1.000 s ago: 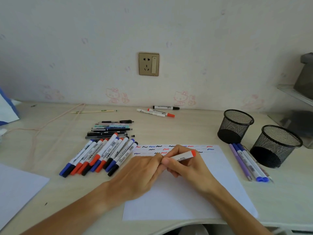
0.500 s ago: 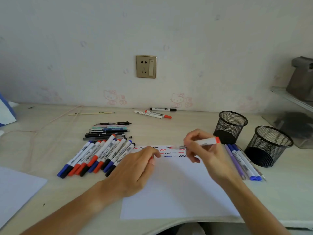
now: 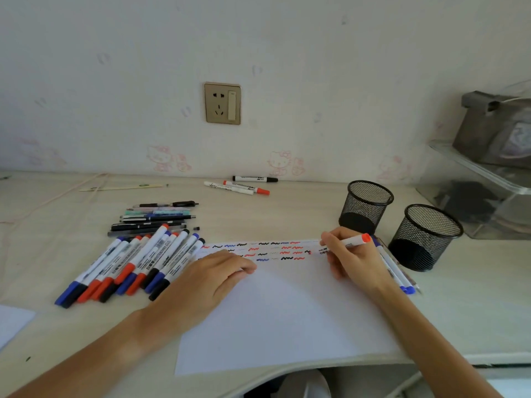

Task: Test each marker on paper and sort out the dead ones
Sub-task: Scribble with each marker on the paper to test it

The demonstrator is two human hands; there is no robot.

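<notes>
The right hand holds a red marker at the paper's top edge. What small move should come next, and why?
Probably draw a short squiggle in the free spot at the right end of the scribble rows. The right hand holds the red-ended marker with its tip at the paper, which the left hand presses flat.

Both bare forearms reach in from the near edge and spread apart toward the far side. The left hand (image 3: 212,278) lies palm down, its fingers extended and close together, fingertips pointing right, resting flat on the white sheet of paper (image 3: 287,311). The right hand (image 3: 349,254) is curled, thumb and fingers pinching a white marker with an orange-red end (image 3: 355,241); the marker's tip, pointing left, is hidden behind the fingers. The wrist angles back toward the lower right.
</notes>
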